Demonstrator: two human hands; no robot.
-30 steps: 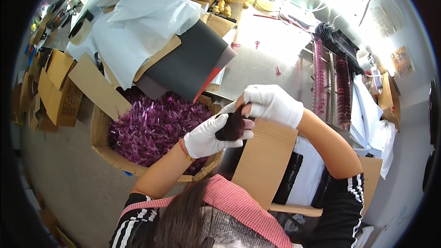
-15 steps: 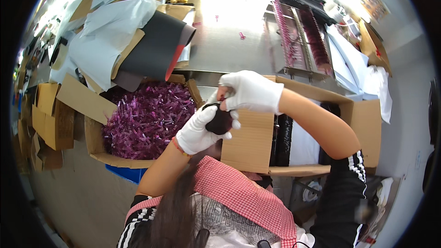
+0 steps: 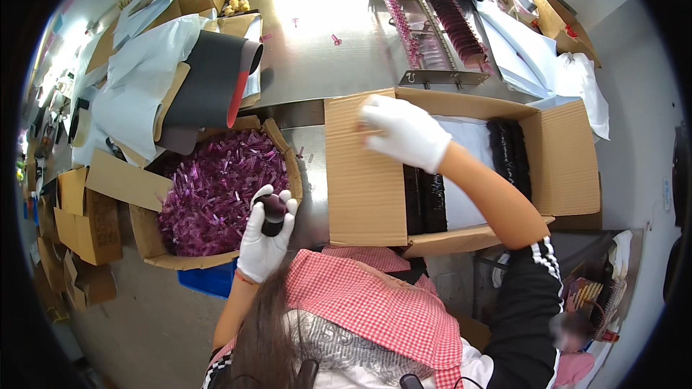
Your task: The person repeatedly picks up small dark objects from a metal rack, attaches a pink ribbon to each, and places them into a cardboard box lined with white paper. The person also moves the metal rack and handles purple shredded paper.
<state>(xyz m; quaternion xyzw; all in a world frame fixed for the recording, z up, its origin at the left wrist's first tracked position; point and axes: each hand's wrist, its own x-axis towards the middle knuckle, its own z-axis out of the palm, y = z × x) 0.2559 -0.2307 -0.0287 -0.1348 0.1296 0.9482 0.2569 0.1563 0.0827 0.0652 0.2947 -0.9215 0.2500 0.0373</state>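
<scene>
My left hand [image 3: 265, 245], in a white glove, is closed round a small bundle of dark purple-tinted lens-like pieces [image 3: 273, 210], at the right side of a carton full of small clear purple plastic pieces [image 3: 223, 187]. Its fingers and thumb grip the rims. My right hand [image 3: 404, 133], also gloved, is above the left flap of an open cardboard box [image 3: 367, 194]. Motion smears its curled fingers, and whatever they may hold cannot be made out. Inside that box are dark rows of stacked pieces [image 3: 508, 162] and a white sheet [image 3: 468, 198].
On the metal table [image 3: 310, 65] a rack [image 3: 432, 36] carries rows of purple pieces and dark lens-like discs. Grey and white sheets [image 3: 209, 79] overhang the carton. Loose purple pieces [image 3: 336, 39] lie on the table. Further cartons [image 3: 90, 216] stand at the left.
My hands have parted. The left has gone left and down with the dark lens-like pieces; the right has moved right, over the box flap. The view has shifted too.
</scene>
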